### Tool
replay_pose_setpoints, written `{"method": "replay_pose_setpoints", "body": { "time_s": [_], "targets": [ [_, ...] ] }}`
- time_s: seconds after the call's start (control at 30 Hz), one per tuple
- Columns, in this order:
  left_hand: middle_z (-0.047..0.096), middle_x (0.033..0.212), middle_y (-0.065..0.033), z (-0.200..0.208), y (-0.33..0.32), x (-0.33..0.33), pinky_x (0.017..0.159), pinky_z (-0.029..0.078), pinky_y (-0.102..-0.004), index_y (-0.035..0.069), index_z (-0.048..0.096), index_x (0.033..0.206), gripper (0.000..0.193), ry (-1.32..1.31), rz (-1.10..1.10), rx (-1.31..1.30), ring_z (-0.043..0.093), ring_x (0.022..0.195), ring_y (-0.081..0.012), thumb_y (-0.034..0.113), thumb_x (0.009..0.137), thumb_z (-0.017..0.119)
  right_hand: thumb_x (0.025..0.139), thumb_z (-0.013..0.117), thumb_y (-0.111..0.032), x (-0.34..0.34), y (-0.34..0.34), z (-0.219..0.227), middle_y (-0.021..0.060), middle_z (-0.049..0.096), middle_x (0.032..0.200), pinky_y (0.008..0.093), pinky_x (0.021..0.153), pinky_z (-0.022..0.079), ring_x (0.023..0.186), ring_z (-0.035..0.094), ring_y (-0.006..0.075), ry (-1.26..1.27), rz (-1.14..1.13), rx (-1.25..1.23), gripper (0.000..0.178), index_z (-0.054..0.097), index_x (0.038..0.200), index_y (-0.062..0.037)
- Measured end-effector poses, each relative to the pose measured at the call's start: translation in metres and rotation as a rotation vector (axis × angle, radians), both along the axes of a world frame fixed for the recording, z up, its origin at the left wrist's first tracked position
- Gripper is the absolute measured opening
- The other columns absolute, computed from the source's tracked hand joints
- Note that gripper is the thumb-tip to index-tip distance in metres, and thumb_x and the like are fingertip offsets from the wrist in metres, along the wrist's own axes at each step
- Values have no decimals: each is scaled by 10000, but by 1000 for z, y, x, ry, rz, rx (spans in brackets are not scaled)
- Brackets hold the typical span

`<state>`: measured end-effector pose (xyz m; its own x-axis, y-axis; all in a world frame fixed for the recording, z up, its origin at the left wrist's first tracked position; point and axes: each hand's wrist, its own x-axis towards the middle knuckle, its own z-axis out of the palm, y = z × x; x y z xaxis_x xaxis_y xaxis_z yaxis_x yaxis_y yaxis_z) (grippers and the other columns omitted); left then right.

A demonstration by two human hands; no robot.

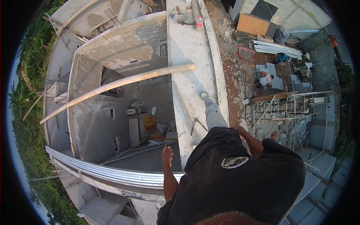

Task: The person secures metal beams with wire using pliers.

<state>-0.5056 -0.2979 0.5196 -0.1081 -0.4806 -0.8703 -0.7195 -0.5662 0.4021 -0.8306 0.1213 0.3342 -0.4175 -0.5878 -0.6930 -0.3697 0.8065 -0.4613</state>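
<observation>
My left hand [167, 154] hangs over the open room beside the wall top, its fingers loosely curled in and nothing showing in them. My right hand [239, 130] is by my right thigh, its fingers mostly hidden by my dark shorts. I stand on a pale concrete ledge [191, 84], one leg forward. A thin dark tool with two arms, perhaps pliers [195, 125], lies beside my leg, touched by neither hand. Ahead, a long wooden pole [120, 85] spans the room and rests its right end on the ledge.
A bottle with a red label [200, 22] stands farther along the ledge. Bundled metal channels [112, 168] cross the room's near side. Below left lie boxes [146, 125] and rubble. The right side drops to ground with a person [266, 79] by grey blocks [276, 83].
</observation>
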Motion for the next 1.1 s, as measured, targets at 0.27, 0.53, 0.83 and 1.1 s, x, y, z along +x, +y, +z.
{"method": "replay_pose_setpoints", "body": {
  "time_s": [0.27,0.53,0.83,1.1],
  "targets": [
    [607,1064,-50,14,3,-155,745,443,-381,112,375,1410,608,-22,131,122,586,883,-191,358,891,574,803,564,-281,-228,-171,138,222,666,885,412,699,513,755,663,335,-206,-745,-133,386,619,1114,-59],
    [608,1052,-48,36,-53,-270,682,435,-264,104,395,1383,541,267,381,-6,601,819,-152,333,918,550,846,589,-211,-365,-198,102,167,668,946,351,633,527,741,657,232,138,-478,-101,441,536,1256,-56],
    [592,1009,-21,-6,-107,-284,736,440,-388,168,467,1299,440,38,159,69,580,840,-150,368,914,542,786,632,-293,-351,-259,145,245,638,1053,428,858,480,981,619,363,-1,-355,-71,474,598,1189,-45],
    [595,1061,-68,-25,-197,-384,718,453,-399,128,434,1352,566,78,-180,72,598,867,-185,417,884,566,835,583,-303,-358,-283,125,228,659,1018,399,829,492,937,649,330,66,-503,-50,416,623,1147,-29]
  ]
}}
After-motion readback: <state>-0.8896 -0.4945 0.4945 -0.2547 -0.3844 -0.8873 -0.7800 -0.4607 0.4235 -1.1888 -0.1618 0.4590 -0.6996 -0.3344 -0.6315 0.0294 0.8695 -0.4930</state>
